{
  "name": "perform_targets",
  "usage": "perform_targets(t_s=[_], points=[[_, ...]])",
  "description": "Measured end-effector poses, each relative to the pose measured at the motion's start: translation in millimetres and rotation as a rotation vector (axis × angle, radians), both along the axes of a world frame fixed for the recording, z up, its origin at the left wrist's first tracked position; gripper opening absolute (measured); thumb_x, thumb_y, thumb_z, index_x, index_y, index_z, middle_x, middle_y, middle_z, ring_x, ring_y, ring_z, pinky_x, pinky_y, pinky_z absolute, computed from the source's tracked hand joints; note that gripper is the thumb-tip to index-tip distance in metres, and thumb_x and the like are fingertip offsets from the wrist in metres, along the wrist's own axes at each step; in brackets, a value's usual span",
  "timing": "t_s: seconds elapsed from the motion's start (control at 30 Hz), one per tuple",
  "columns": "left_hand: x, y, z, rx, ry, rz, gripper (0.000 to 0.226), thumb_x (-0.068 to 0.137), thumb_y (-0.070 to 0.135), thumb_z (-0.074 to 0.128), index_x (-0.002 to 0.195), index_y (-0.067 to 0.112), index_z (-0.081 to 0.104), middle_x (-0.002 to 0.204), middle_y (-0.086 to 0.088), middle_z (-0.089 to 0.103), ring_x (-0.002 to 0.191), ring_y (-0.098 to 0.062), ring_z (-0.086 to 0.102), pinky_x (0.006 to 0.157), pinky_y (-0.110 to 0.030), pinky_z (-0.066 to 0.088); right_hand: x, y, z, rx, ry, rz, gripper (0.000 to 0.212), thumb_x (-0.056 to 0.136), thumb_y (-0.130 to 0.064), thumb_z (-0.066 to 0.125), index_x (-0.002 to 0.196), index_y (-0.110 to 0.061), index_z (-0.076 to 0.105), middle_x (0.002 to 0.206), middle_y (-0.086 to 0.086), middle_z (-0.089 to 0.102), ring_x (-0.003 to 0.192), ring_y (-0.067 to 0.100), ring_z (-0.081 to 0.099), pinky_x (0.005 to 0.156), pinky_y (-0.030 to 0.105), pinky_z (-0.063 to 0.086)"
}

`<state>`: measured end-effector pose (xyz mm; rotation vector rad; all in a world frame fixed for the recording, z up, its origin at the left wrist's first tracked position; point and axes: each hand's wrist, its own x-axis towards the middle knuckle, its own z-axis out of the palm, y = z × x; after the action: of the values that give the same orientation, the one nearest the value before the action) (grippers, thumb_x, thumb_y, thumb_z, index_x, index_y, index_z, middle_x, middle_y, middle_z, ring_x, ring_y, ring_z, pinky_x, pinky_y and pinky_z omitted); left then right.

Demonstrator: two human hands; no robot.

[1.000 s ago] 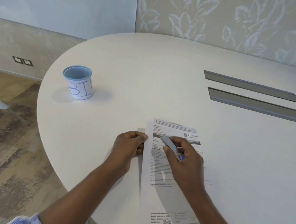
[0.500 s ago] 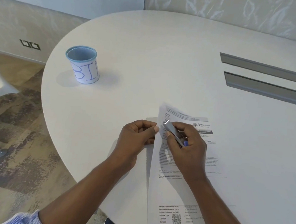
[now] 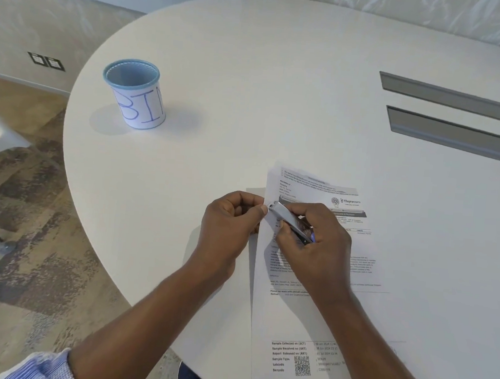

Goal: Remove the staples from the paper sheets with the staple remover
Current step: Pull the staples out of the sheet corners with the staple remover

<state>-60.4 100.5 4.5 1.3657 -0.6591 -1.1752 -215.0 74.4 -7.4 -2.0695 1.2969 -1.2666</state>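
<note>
Our left hand [image 3: 231, 226] pinches the upper left edge of the paper sheets [image 3: 308, 317] on the desk [image 3: 278, 102]. Our right hand [image 3: 318, 247] has its fingers [image 3: 308, 208] curled round the staple remover [image 3: 291, 220], whose tip sits at that edge.

Blue-rimmed cup [image 3: 134, 98] marked BIN on white table [image 3: 280, 73] with two grey slots [image 3: 456, 97]

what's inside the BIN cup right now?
Only the bluish inner wall of the BIN cup shows; nothing sticks above the rim. The near wall hides the bottom, so any staples in it cannot be seen.
</note>
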Motion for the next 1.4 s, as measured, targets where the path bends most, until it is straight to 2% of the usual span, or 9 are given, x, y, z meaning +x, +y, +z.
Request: perform_targets(t_s=[0.13,0.47,0.57,0.77,0.97,1.1,1.2,1.27,1.4], points=[[-1.5,2.2,-1.1,-0.012,-0.050,0.005,0.009,0.095,0.009,0.072,0.087,0.013,0.076,0.087,-0.011,0.083,0.078,-0.027,0.076,0.085,-0.054,0.064,-0.5,-0.1,-0.2,-0.012,0.038,0.009,0.028,0.081,-0.009,0.073,0.105,-0.023,0.073,0.097,-0.017,0.065,0.093,-0.006,0.061,0.080,0.004,0.042],[-0.5,-0.6,-3.6,-0.006,-0.086,0.003,0.011,0.095,0.012,0.072,0.086,0.015,0.076,0.081,-0.006,0.082,0.070,-0.016,0.077,0.070,-0.035,0.064,-4.4,-4.0,-3.5,-0.026,0.060,0.060,0.024,0.091,-0.008,0.072,0.112,-0.018,0.074,0.106,-0.008,0.069,0.103,0.001,0.063,0.086,0.013,0.048],[-0.4,-1.2,-4.0,-0.008,-0.075,0.007,0.011,0.094,0.012,0.072,0.085,0.015,0.076,0.081,-0.008,0.082,0.069,-0.015,0.075,0.071,-0.036,0.063,-3.9,-4.1,-4.4,-0.028,0.087,0.048,0.021,0.092,-0.012,0.069,0.112,-0.018,0.074,0.107,-0.007,0.069,0.104,0.008,0.065,0.086,0.019,0.051],[-1.3,-1.0,-3.2,-0.020,-0.089,-0.008,0.008,0.092,0.020,0.072,0.086,0.018,0.076,0.083,-0.005,0.082,0.073,-0.020,0.078,0.074,-0.043,0.066,-5.4,-6.9,-3.6,0.007,0.031,0.037,0.023,0.090,-0.010,0.077,0.111,-0.019,0.075,0.103,-0.009,0.071,0.101,-0.006,0.062,0.085,0.004,0.042],[-1.8,-0.2,-1.9,-0.022,-0.074,-0.018,0.009,0.088,0.024,0.072,0.081,0.023,0.076,0.085,-0.008,0.082,0.075,-0.025,0.078,0.080,-0.051,0.065,-5.5,-7.1,-1.6,0.065,-0.038,0.066,0.029,0.090,-0.012,0.079,0.111,-0.030,0.071,0.103,-0.015,0.071,0.100,-0.001,0.065,0.082,0.005,0.044],[-1.4,-0.2,-1.3,-0.014,-0.047,-0.015,0.010,0.086,0.025,0.072,0.084,0.016,0.075,0.086,-0.015,0.081,0.074,-0.027,0.076,0.080,-0.053,0.064,-4.1,-6.2,0.2,0.063,-0.066,0.078,0.031,0.090,-0.013,0.079,0.110,-0.035,0.069,0.105,-0.018,0.070,0.101,0.001,0.066,0.083,0.007,0.046],[-1.4,-0.4,-0.6,-0.013,-0.050,-0.022,0.009,0.088,0.023,0.072,0.084,0.015,0.073,0.085,-0.015,0.081,0.071,-0.024,0.075,0.077,-0.048,0.064,-4.1,-5.3,0.9,0.064,-0.074,0.082,0.032,0.090,-0.012,0.079,0.110,-0.035,0.069,0.105,-0.018,0.071,0.101,0.002,0.067,0.083,0.009,0.047],[-0.7,-0.6,-0.7,-0.014,-0.053,-0.023,0.016,0.093,0.017,0.071,0.077,0.022,0.074,0.082,-0.014,0.080,0.068,-0.021,0.073,0.073,-0.043,0.063,-4.1,-4.5,1.0,0.052,-0.058,0.080,0.033,0.089,-0.011,0.079,0.110,-0.035,0.069,0.106,-0.020,0.069,0.101,-0.001,0.066,0.084,0.008,0.046],[1.7,-0.1,-1.6,-0.016,-0.037,-0.023,0.027,0.096,0.011,0.071,0.072,0.025,0.074,0.082,-0.014,0.080,0.068,-0.018,0.072,0.069,-0.034,0.062,-5.1,-4.2,-0.2,0.008,0.007,0.077,0.029,0.089,-0.007,0.079,0.112,-0.024,0.074,0.105,-0.017,0.068,0.104,-0.009,0.062,0.087,0.004,0.042]])
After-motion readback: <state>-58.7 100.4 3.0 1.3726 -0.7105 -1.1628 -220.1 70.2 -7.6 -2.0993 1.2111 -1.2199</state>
